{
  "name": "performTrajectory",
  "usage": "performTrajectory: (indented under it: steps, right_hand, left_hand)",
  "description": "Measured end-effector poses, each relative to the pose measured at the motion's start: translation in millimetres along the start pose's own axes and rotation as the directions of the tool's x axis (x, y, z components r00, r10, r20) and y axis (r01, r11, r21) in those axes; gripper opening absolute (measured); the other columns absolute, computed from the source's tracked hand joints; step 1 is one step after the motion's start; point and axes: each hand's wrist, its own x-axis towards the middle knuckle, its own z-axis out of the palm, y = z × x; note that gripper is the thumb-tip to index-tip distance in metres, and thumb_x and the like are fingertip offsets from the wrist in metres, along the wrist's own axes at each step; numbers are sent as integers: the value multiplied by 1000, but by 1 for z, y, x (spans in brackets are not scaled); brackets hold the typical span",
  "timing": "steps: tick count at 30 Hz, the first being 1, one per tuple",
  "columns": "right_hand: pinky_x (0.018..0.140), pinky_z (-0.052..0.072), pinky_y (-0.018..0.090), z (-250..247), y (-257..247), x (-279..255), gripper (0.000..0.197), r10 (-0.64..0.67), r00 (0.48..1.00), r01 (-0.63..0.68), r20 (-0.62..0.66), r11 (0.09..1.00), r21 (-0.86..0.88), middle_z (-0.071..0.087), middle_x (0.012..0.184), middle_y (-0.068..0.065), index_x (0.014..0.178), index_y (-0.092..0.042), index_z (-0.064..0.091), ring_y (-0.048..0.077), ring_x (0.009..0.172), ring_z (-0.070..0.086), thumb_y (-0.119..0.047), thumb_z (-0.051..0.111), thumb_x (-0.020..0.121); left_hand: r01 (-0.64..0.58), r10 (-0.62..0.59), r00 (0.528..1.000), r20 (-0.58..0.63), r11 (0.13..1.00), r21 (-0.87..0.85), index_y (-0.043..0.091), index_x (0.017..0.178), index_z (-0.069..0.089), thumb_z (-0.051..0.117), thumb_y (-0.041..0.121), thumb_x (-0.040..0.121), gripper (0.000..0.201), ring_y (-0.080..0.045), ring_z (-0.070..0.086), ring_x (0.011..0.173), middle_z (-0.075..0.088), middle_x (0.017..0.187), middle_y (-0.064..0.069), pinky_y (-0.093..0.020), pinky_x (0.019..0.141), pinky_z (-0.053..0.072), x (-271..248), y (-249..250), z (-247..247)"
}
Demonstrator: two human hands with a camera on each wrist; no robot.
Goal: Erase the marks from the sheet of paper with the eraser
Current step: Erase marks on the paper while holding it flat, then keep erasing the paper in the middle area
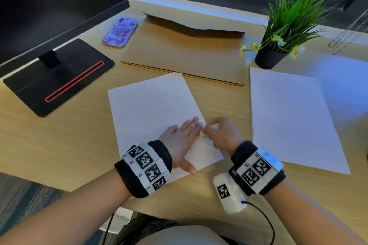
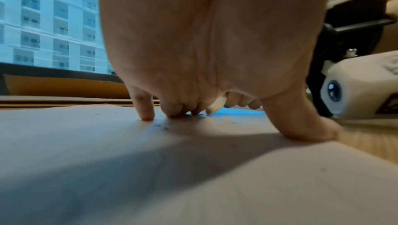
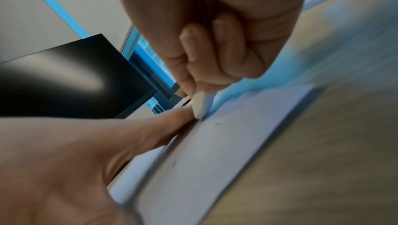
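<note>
Pinning sheet of paper (image 1: 151, 105) flat on tabletop (image 1: 59, 137) with left hand (image 1: 180, 137), fingers spread, stopping slip; pinching eraser (image 3: 201, 104) in right hand (image 1: 221, 135), rubbing marks just at 3 o'clock of left fingertips (image 2: 147, 115)

Setting: an office workstation.
Table (image 1: 59, 145): light wood-grain top, set against a window.
Monitor (image 1: 49, 6): black screen on a flat black stand (image 1: 59, 77) with a red-edged slot.
Window (image 2: 49, 24): looked out on a multi-storey building.
Floor: patterned carpet (image 1: 23, 201).
Desk items: potted plant (image 1: 278, 45), phone (image 1: 120, 33), spare paper (image 1: 294, 121).
</note>
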Motion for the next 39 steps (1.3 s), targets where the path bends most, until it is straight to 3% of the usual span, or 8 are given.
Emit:
performTrajectory:
  steps: [7,11,16,22,25,29,36,39]
  right_hand:
    - [37,31,20,-28,6,-6,13,52,996,-71,69,952,297,52,59,3,90,-10,53,13,41,45,-18,45,98]
    - [40,43,19,-38,6,-9,6,42,993,-93,108,844,528,62,69,7,97,-10,52,13,47,58,-15,50,97]
    - [55,56,20,-32,10,-10,10,9,963,-196,269,707,680,71,74,5,97,-6,59,12,64,69,-10,50,94]
    - [57,57,27,-11,8,-10,25,-19,916,-261,400,730,632,56,63,7,99,-3,56,20,60,66,-25,45,97]
    - [56,57,28,-9,6,-11,29,-17,913,-271,408,724,635,58,62,8,95,-4,54,22,61,66,-31,43,97]
    - [70,57,28,-3,5,-13,34,-93,887,-261,452,707,657,69,77,12,84,-4,57,24,77,69,-34,44,92]
    - [82,53,22,41,-3,-17,47,-177,541,-253,822,898,360,72,91,3,100,-11,58,13,88,68,-49,60,72]
    - [82,52,20,54,-1,-14,41,-124,491,-287,862,912,294,72,91,-3,103,-11,57,9,88,68,-44,52,80]
  left_hand:
    - [66,-145,985,-88,805,-590,19,151,10,60,36,89,82,-19,32,138,28,153,-3,-27,109,26,-9,-19,-24]
    - [72,-387,870,-305,713,-698,13,101,67,58,19,92,14,-16,66,87,70,93,-4,-31,90,50,-21,-39,-35]
    - [103,-487,793,-367,701,-706,13,71,60,60,26,91,24,-8,59,57,64,66,3,-22,59,44,-33,-61,-38]
    - [102,-483,801,-354,693,-714,16,71,63,64,22,89,18,-4,55,63,63,65,4,-20,63,41,-37,-73,-32]
    - [93,-410,848,-335,738,-668,16,103,67,63,16,89,14,-11,58,101,65,103,2,-20,87,39,-35,-75,-32]
    - [234,-240,971,13,931,-280,24,152,5,74,36,78,102,-20,-9,146,-8,158,3,-38,117,4,-29,-78,-24]
    - [290,-273,951,144,950,-117,25,148,-19,77,41,72,124,-26,-18,144,-29,153,1,-53,115,6,-25,-81,-19]
    - [286,-268,951,152,951,-114,25,147,-21,77,42,72,124,-27,-18,144,-30,153,1,-53,115,6,-25,-82,-20]
